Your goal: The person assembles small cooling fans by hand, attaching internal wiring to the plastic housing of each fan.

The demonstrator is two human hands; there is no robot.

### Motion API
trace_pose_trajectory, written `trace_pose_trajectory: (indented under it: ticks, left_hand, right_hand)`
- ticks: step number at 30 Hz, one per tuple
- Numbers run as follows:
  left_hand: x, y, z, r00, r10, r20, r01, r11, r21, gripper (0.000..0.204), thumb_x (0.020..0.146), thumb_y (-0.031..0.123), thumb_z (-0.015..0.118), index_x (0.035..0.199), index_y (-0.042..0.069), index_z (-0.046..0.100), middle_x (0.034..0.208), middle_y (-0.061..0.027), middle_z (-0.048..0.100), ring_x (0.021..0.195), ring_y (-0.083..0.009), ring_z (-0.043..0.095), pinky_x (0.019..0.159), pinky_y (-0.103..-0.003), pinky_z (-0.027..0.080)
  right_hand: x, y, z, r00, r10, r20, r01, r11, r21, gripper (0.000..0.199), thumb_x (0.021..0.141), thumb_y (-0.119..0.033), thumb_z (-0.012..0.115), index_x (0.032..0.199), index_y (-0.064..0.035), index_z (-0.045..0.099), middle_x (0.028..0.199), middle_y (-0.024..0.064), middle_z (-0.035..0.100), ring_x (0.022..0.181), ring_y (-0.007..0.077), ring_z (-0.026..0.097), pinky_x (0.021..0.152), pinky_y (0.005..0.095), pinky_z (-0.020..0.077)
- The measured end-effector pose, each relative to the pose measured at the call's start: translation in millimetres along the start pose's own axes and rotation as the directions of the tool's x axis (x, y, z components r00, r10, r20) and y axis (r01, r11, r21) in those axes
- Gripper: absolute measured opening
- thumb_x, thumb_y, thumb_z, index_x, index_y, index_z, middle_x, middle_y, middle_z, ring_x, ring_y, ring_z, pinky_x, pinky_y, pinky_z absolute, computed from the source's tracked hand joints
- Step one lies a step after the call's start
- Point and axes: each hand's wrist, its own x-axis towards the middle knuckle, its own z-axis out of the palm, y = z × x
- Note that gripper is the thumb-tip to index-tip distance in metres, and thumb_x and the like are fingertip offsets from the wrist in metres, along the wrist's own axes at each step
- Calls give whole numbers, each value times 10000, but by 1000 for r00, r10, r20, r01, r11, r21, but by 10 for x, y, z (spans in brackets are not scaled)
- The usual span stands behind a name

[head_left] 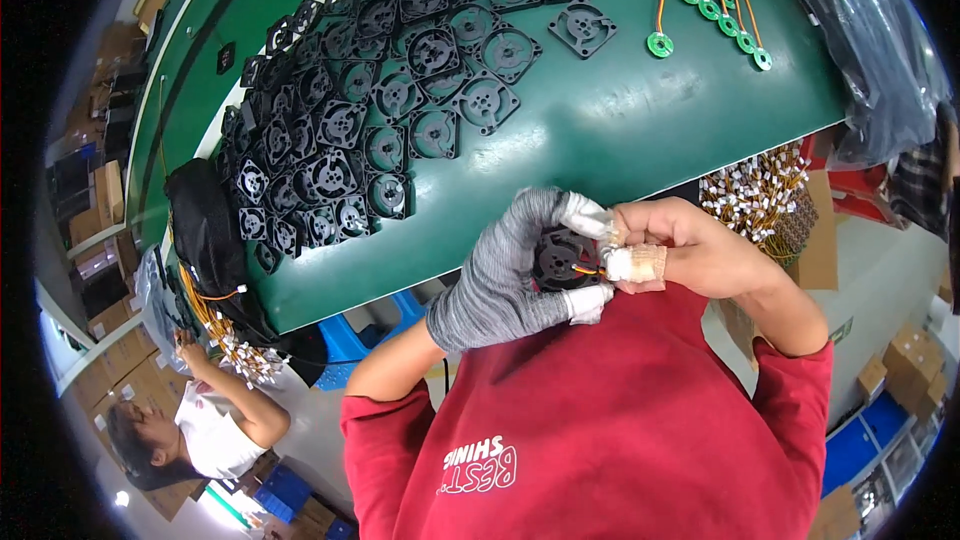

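My left hand [505,275], in a grey knit glove with white taped fingertips, grips a small black square fan frame [560,258] just in front of my red shirt. My right hand [690,245], bare with tape around the fingers, pinches the orange and yellow wires [588,269] at the frame's right side. Both hands hold the piece off the near edge of the green table [600,130]. Much of the fan frame is hidden by my fingers.
Many black fan frames [400,90] cover the table's left and far part. Green ring boards on orange wires [715,10] lie at the far right beside a black plastic bag [870,50]. A bundle of wires with white plugs [760,195] hangs at the right. Another person [210,430] works at the lower left.
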Motion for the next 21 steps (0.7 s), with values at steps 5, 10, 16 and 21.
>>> trace_pose_trajectory:
  ticks: [5, 10, 16, 21]
  left_hand:
    - [-57, -81, -5, 994, -107, -7, 103, 976, -191, 534, 614, 34, 760, 1057, 97, 469, 1050, -45, 456, 993, -147, 481, 844, -293, 413]
    - [-43, -97, -14, 990, -143, 11, 140, 952, -271, 553, 591, 20, 766, 1053, 96, 471, 1052, -44, 441, 1004, -146, 468, 849, -289, 407]
    - [-18, -114, -50, 988, -151, 16, 149, 944, -295, 558, 577, 34, 767, 1045, 87, 467, 1050, -47, 440, 1027, -153, 448, 885, -296, 378]
    - [-18, -83, 2, 986, -164, -22, 142, 907, -395, 556, 583, 57, 766, 1050, 85, 466, 1066, -54, 440, 1039, -162, 443, 906, -304, 362]
  right_hand:
    - [29, 13, 34, 999, -44, -24, 45, 998, 38, 100, 876, -118, 511, 876, -18, 514, 742, 5, 525, 602, 36, 414, 540, 172, 339]
    - [37, 11, 47, 999, -47, -25, 49, 996, 72, 97, 875, -116, 511, 882, -20, 515, 744, 7, 532, 605, 36, 426, 540, 169, 344]
    - [44, 50, 175, 923, -326, -202, 241, 902, -357, 109, 824, -75, 570, 880, -9, 504, 746, 42, 535, 633, 48, 473, 542, 208, 407]
    - [40, 114, 233, 613, -790, -20, 428, 353, -832, 179, 744, -3, 623, 886, 13, 514, 904, 131, 524, 587, 131, 522, 498, 235, 441]
